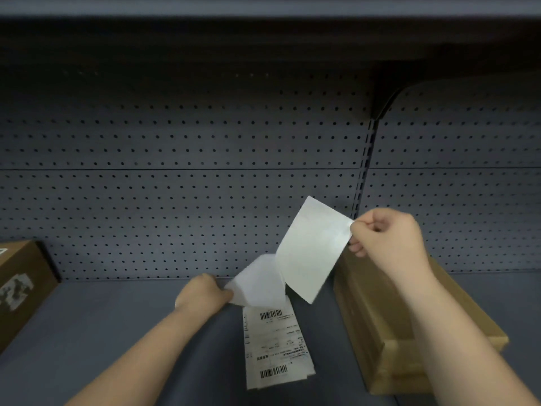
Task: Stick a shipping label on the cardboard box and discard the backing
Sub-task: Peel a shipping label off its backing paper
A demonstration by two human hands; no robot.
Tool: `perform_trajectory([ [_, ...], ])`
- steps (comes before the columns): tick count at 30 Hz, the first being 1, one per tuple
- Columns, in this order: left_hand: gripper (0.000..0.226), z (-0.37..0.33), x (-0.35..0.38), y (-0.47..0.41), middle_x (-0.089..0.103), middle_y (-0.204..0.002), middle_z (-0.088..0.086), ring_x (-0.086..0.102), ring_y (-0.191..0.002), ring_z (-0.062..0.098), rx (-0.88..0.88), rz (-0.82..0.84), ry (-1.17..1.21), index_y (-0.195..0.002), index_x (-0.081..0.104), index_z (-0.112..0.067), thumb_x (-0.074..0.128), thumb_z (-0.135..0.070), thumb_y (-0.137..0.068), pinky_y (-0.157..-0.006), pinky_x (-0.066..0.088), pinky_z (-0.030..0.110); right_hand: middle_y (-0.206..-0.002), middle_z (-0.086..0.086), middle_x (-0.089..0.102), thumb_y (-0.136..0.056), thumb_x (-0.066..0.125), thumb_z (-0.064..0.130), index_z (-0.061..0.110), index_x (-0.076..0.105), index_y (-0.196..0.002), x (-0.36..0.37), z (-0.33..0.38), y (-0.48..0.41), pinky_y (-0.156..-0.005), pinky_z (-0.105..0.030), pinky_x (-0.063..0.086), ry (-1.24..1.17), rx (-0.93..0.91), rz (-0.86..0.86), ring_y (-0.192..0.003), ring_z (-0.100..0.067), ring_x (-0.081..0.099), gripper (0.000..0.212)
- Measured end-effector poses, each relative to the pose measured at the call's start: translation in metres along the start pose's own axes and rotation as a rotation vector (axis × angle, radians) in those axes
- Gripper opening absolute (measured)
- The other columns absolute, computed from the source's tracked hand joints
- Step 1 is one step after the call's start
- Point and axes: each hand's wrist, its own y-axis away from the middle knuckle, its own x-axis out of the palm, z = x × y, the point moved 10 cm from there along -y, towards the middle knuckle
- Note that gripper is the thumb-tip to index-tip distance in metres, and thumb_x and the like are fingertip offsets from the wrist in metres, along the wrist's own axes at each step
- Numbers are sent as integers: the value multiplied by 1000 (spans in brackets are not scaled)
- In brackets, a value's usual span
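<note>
My right hand (386, 235) pinches the upper right corner of a white shipping label (310, 253), held up in the air with its blank side toward me. My left hand (202, 295) grips a second white sheet, the backing (259, 282), low over the shelf; the two sheets still meet near their lower edges. Beneath them lies a small stack of printed labels (273, 347) with barcodes. A flat brown cardboard box (377, 332) rests on the shelf at the right, partly hidden by my right forearm.
The grey shelf (117, 332) has a perforated back panel (175, 186) and another shelf overhead. A second cardboard box (20, 285) with a torn label on its side stands at the far left edge.
</note>
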Motion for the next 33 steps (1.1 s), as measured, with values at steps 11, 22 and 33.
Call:
perform_trajectory([
  [11, 29, -44, 28, -2, 40, -54, -5, 44, -50, 15, 468, -9, -549, -57, 41, -19, 48, -28, -84, -43, 31, 22, -53, -13, 65, -78, 50, -7, 2, 66, -67, 11, 28, 18, -48, -30, 54, -224, 2, 65, -46, -21, 64, 21],
  [22, 49, -137, -23, 89, 59, -104, -7, 60, -94, 7, 699, 183, 651, -113, 50, -40, 75, -35, -71, -78, 53, 27, -63, -18, 70, -88, 53, -2, 1, 66, -84, 56, 9, 27, -58, -35, 61, -374, 134, 66, -56, -25, 70, 14],
  [33, 19, -173, -30, 84, 77, -92, 7, 73, -87, 26, 444, 102, 1095, -97, 64, -11, 61, 4, -85, -77, 60, 41, -93, -3, 69, -86, 61, 11, 17, 66, -100, -7, 11, 9, -71, -11, 47, -234, -95, -109, -87, -16, 62, 16],
])
